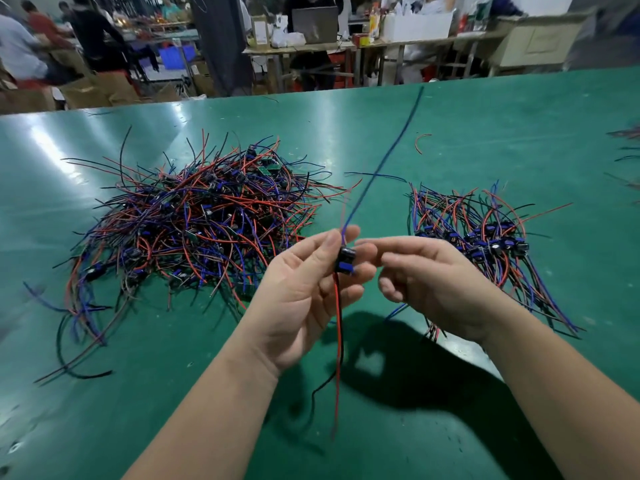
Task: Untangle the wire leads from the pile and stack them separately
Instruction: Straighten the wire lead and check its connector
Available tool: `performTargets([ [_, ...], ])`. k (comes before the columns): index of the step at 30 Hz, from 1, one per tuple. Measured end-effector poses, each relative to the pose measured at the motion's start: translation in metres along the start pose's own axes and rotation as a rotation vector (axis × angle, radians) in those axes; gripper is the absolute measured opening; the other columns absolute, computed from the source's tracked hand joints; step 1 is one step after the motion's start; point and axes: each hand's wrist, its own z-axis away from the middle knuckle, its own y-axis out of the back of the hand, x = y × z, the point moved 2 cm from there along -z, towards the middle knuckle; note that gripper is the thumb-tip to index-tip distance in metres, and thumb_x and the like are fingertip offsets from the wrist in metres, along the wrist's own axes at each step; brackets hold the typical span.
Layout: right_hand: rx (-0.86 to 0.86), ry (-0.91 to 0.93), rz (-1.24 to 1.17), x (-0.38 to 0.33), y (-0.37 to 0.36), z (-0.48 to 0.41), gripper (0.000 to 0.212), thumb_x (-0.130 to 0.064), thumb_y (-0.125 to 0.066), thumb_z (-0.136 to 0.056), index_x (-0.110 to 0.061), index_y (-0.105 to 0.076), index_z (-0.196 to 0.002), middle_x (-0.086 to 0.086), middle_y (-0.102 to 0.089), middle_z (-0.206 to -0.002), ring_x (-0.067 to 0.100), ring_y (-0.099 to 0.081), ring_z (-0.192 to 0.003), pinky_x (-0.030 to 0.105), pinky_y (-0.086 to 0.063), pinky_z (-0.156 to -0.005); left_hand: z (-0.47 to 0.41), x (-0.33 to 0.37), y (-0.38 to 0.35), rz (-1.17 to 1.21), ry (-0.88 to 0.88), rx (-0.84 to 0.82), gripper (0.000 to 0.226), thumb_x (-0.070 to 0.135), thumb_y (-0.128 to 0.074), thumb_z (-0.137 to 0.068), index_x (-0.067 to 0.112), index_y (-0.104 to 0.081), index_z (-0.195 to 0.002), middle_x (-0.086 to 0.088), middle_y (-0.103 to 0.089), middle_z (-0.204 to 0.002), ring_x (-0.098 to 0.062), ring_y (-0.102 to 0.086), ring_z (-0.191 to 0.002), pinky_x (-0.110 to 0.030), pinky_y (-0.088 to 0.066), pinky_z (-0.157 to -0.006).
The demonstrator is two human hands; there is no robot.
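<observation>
A big tangled pile of red, blue and black wire leads (201, 220) lies on the green table at the left. A neater stack of sorted leads (485, 244) lies at the right. My left hand (304, 289) pinches one lead by its small black and blue component (343, 259), held above the table between the two heaps. Its blue wire points up and away; its red and black wires hang down. My right hand (426, 275) is just right of the component with fingers loosely curled, its fingertips close to it, holding nothing that I can see.
The green table (346, 410) stretches across the view. A loose red wire scrap (420, 142) lies near its far side. More leads lie at the far right edge (627, 157). Beyond the table, people work at benches with boxes.
</observation>
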Motion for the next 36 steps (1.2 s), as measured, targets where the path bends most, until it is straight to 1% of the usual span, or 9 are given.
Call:
performTargets([
  [3, -0.061, -0.013, -0.097, -0.001, -0.003, 0.002, 0.029, -0.027, -0.065, -0.076, -0.010, -0.075, -0.098, 0.000, -0.068, -0.078, 0.010, -0.049, -0.061, 0.018, -0.037, -0.055, 0.001, -0.009, -0.003, -0.142, 0.059, -0.046, 0.027, 0.034, -0.059, -0.073, 0.017, -0.076, -0.087, -0.001, -0.074, -0.082, -0.008, -0.067, -0.053, -0.016, -0.049, -0.042],
  [8, 0.042, -0.044, -0.056, 0.000, -0.004, 0.002, 0.021, -0.021, -0.065, -0.069, -0.013, -0.078, -0.084, 0.000, -0.071, -0.073, 0.005, -0.063, -0.062, 0.014, -0.042, -0.057, -0.001, -0.018, 0.000, -0.197, 0.195, 0.031, 0.046, 0.035, -0.060, -0.072, 0.008, -0.054, -0.110, -0.001, -0.070, -0.090, -0.006, -0.066, -0.055, -0.015, -0.050, -0.043],
  [12, 0.030, -0.106, -0.077, 0.002, -0.006, 0.002, 0.015, -0.012, -0.066, -0.068, -0.007, -0.076, -0.078, 0.002, -0.069, -0.069, 0.006, -0.060, -0.056, 0.014, -0.039, -0.053, -0.001, -0.022, 0.001, -0.223, 0.252, 0.031, 0.043, 0.038, -0.060, -0.072, 0.009, -0.057, -0.103, 0.001, -0.073, -0.077, -0.003, -0.066, -0.056, -0.014, -0.050, -0.044],
  [16, 0.110, -0.140, -0.030, 0.002, -0.003, 0.000, 0.006, -0.018, -0.070, -0.062, -0.012, -0.073, -0.062, 0.001, -0.065, -0.063, 0.009, -0.053, -0.052, 0.017, -0.036, -0.051, -0.005, -0.024, 0.003, -0.247, 0.207, 0.062, 0.039, 0.042, -0.062, -0.069, 0.011, -0.067, -0.092, -0.003, -0.074, -0.077, -0.007, -0.068, -0.058, -0.015, -0.051, -0.046],
  [20, 0.221, -0.174, -0.016, 0.001, 0.002, -0.001, 0.010, -0.014, -0.072, -0.061, -0.006, -0.066, -0.066, 0.003, -0.060, -0.058, 0.008, -0.048, -0.048, 0.015, -0.039, -0.047, -0.007, -0.025, 0.007, -0.235, 0.151, 0.095, 0.019, 0.022, -0.072, -0.061, 0.008, -0.072, -0.073, -0.008, -0.071, -0.070, -0.011, -0.068, -0.056, -0.019, -0.052, -0.046],
  [23, 0.337, -0.143, 0.001, -0.006, 0.010, -0.003, 0.008, -0.010, -0.069, -0.070, -0.005, -0.063, -0.068, 0.000, -0.060, -0.052, 0.005, -0.050, -0.043, 0.012, -0.039, -0.043, -0.004, -0.027, 0.005, -0.317, 0.180, 0.022, 0.018, 0.020, -0.072, -0.062, 0.007, -0.072, -0.075, -0.008, -0.070, -0.069, -0.011, -0.067, -0.055, -0.019, -0.052, -0.048],
  [29, 0.592, -0.037, -0.105, -0.021, 0.042, -0.002, 0.004, -0.005, -0.066, -0.078, -0.003, -0.063, -0.079, 0.000, -0.063, -0.052, 0.006, -0.055, -0.043, 0.013, -0.042, -0.041, 0.006, -0.035, -0.003, -0.415, 0.347, -0.219, 0.036, 0.020, -0.070, -0.071, 0.003, -0.068, -0.103, -0.003, -0.067, -0.073, -0.013, -0.063, -0.053, -0.025, -0.053, -0.053],
  [33, 0.647, -0.018, -0.082, -0.022, 0.049, -0.001, 0.007, -0.007, -0.070, -0.078, -0.008, -0.064, -0.074, -0.002, -0.062, -0.050, 0.005, -0.056, -0.042, 0.013, -0.040, -0.038, 0.009, -0.036, -0.003, -0.466, 0.363, -0.311, 0.026, 0.022, -0.066, -0.081, 0.013, -0.071, -0.104, 0.003, -0.064, -0.077, -0.011, -0.061, -0.058, -0.023, -0.053, -0.060],
  [36, 0.693, -0.046, -0.116, -0.021, 0.050, -0.001, 0.016, -0.017, -0.067, -0.085, -0.010, -0.062, -0.071, -0.006, -0.054, -0.045, 0.004, -0.052, -0.037, 0.012, -0.034, -0.034, 0.011, -0.035, -0.002, -0.542, 0.308, -0.355, 0.014, 0.024, -0.066, -0.085, 0.024, -0.073, -0.098, 0.005, -0.065, -0.079, -0.007, -0.057, -0.065, -0.015, -0.046, -0.061],
])
